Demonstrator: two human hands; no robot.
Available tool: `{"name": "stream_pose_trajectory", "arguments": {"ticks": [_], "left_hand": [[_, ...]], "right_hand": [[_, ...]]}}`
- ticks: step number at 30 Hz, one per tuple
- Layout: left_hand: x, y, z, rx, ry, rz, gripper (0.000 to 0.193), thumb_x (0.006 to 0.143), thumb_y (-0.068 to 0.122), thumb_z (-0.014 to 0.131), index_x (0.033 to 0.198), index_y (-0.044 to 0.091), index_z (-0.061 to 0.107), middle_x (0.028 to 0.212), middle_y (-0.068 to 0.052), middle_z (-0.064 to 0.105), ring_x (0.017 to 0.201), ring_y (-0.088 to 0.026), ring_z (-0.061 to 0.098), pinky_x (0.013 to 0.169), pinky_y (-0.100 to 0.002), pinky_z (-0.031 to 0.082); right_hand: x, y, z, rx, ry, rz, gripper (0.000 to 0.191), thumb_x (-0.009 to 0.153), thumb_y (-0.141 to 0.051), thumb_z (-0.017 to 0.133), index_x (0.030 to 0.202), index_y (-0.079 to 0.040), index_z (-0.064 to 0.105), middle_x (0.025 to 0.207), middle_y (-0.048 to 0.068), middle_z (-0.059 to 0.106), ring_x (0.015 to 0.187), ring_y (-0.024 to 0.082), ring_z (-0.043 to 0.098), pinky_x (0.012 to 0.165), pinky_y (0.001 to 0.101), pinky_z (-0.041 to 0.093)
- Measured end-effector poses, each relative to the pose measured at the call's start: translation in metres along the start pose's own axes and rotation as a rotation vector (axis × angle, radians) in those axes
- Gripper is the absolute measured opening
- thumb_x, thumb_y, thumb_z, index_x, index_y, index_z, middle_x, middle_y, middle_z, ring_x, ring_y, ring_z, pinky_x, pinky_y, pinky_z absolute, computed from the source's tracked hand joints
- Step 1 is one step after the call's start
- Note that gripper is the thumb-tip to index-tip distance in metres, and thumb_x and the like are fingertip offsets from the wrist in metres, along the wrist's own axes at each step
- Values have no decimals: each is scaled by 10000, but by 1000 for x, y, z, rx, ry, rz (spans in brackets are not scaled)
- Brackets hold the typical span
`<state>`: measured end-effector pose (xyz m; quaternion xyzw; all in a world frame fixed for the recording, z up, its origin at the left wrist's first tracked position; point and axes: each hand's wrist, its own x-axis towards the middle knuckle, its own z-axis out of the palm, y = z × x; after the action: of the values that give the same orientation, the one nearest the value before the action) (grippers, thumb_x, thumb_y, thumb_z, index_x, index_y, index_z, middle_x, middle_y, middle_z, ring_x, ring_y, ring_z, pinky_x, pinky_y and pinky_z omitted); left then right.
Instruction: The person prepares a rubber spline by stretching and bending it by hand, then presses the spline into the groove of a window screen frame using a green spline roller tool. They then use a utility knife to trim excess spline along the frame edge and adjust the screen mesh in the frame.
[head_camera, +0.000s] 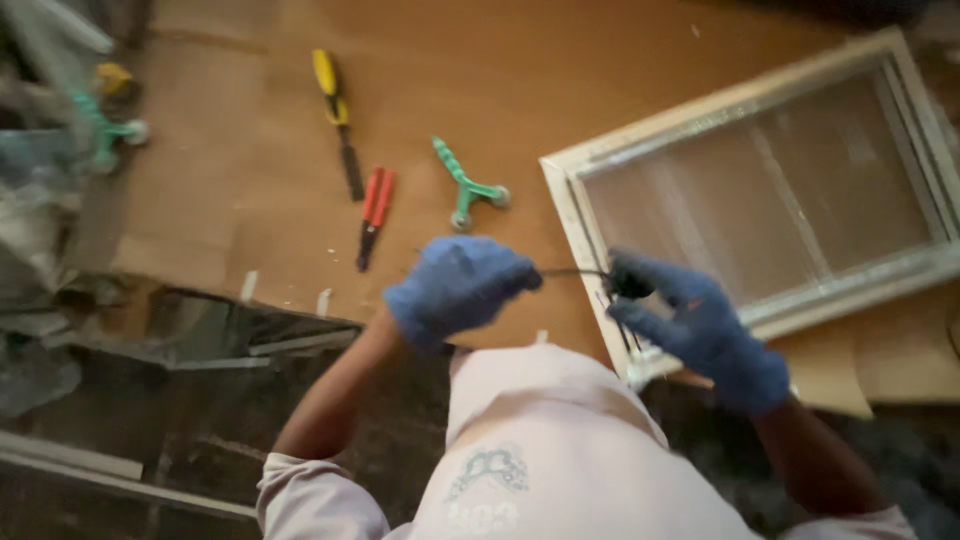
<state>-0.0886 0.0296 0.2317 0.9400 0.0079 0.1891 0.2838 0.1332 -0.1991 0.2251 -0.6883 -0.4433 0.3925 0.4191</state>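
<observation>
Both hands gloved blue. Left hand (455, 285) fisted, right hand (690, 320) w/ fingers pinched on a small dark bit; a thin black cord (575, 271) runs taut btwn them, just over the near corner of the white window frame (590, 230). Cord prob light, limp, rubbery: grip near the ends. Beyond left fingers: green roller tool (465, 185), red pliers (372, 215), yellow-handled tool (338, 120) on brown board (500, 80).
</observation>
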Motion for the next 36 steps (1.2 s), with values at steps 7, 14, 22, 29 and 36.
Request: {"name": "stream_pose_trajectory", "arguments": {"ticks": [7,14,22,29,36], "left_hand": [[-26,13,0,225,-46,-25,80,910,247,650,940,192,700,785,-50,654,713,-266,655,598,-442,489],[-56,22,-9,267,73,-140,88,935,267,651,891,199,685,759,-46,653,682,-249,652,554,-420,479],[-65,42,-28,379,67,-195,148,947,305,639,867,184,668,735,-34,636,656,-234,644,538,-407,466],[-64,82,-80,675,105,132,161,1003,261,628,894,144,624,693,13,462,586,-141,496,513,-321,388],[-53,78,-102,979,73,439,124,972,146,647,943,25,654,683,21,457,538,-87,450,459,-249,325]], "right_hand": [[51,-28,54,-362,-104,-529,609,723,-252,864,1258,-52,652,1209,132,686,1141,339,630,975,427,490],[66,-54,66,-431,-107,-695,469,774,-171,797,1218,-88,671,1074,139,669,1014,346,632,889,433,505],[66,-55,73,-508,-293,-537,407,734,8,658,1117,-111,723,842,74,744,745,282,705,673,399,561],[15,-113,27,-662,-210,-705,252,733,-151,749,977,-116,697,787,79,691,696,305,660,611,416,501],[-3,-127,7,-742,-180,-680,299,660,-134,773,950,-133,697,703,44,630,644,276,624,577,403,474]]}}
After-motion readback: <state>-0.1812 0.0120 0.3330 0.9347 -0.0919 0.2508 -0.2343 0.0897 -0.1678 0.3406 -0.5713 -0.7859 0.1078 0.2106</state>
